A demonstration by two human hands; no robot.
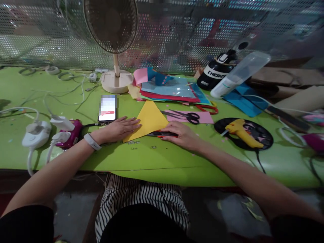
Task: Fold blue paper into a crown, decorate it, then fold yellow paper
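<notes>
Yellow paper works best pinned flat imo, left hand spread on its edge, right hand gripping that orange-black tool.

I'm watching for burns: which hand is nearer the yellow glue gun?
Right. The right hand is to the left of the glue gun, not touching it; the left hand, on the yellow paper, is farther away on that side.

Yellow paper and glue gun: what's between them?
In the head view, the right hand, gripping a dark tool, is between the yellow paper and the glue gun; black scissors and a pink sheet lie just beyond it.
</notes>
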